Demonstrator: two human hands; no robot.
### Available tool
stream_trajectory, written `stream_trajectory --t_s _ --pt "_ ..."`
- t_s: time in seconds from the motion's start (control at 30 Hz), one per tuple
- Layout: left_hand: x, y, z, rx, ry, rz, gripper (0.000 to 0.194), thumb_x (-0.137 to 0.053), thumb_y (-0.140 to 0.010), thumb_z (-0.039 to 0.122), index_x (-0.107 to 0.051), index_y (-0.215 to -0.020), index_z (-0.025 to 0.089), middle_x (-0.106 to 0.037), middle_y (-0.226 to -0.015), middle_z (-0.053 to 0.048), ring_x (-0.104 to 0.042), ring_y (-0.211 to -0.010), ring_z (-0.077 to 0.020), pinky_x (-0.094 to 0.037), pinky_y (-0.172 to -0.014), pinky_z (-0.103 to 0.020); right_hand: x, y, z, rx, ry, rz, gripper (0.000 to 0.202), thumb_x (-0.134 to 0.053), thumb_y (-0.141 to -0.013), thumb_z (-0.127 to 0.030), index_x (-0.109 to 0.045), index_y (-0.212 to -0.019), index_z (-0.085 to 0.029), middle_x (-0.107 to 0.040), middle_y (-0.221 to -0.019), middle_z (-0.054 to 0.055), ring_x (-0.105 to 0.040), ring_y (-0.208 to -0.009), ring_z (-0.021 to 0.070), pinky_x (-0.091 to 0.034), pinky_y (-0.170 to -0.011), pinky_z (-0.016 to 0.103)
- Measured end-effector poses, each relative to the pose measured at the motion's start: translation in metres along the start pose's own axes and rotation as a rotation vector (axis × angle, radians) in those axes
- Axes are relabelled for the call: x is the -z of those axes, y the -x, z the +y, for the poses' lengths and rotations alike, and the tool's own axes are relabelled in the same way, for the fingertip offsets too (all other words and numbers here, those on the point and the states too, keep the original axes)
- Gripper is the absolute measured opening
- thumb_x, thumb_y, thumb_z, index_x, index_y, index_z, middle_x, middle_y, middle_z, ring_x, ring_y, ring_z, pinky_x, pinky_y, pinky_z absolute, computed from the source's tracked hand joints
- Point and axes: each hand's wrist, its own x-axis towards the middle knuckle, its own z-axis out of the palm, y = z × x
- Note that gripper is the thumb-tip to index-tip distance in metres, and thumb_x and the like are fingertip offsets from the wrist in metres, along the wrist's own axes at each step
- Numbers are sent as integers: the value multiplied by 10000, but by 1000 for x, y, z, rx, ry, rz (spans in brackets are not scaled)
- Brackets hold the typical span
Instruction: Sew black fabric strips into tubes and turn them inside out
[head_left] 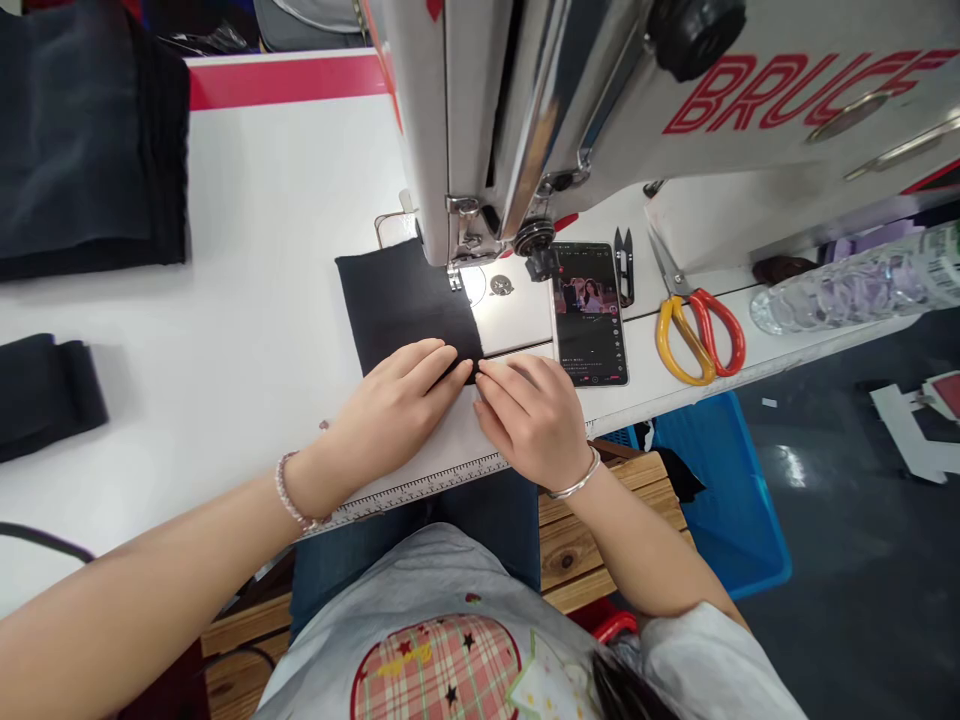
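Note:
A piece of black fabric [409,305] lies on the white sewing table, with its far right part by the presser foot [454,278] of a sewing machine [465,130]. My left hand [401,410] rests over the fabric's near edge, thumb and fingers closed on the near right corner. Meeting it at that same corner, my right hand [532,415] pinches the cloth's edge between its fingertips. The corner itself is partly hidden by the fingers. I cannot make out whether the foot touches the cloth.
Right of the fabric lie a phone [591,350], black thread snips [624,268] and scissors [684,300] with red and yellow handles. A plastic bottle [847,285] lies farther right. Black fabric stacks [82,140] sit at left. Below the table edge stands a blue crate [739,500].

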Motion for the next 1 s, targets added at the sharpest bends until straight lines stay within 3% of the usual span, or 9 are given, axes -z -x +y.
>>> stream_trajectory --t_s 0.4,0.77,1.0 --pt "-2 -11 -19 7 49 21 293 -432 -942 119 -573 -1196 74 -613 -1111 -164 -571 -1132 -268 -531 -978 -445 -4 -17 6 -25 15 -70 320 -495 -961 -278 -656 -1162 -88 -683 -1223 95 -539 -1019 265 -425 -892 427" --pt "-2 -18 -30 83 114 16 314 -375 -949 135 -588 -1179 158 -606 -1091 -119 -567 -1079 -244 -536 -908 -443 -8 -33 11 -72 -33 -125 309 -461 -973 -291 -625 -1170 -118 -655 -1238 126 -530 -1071 280 -402 -913 434" --pt "-2 -20 -29 66 121 46 276 -398 -946 129 -606 -1127 136 -617 -1009 -124 -556 -974 -235 -535 -862 -429 -10 -29 13 -142 -114 -66 268 -478 -965 -294 -638 -1080 -113 -671 -1131 114 -542 -1075 260 -420 -949 398"
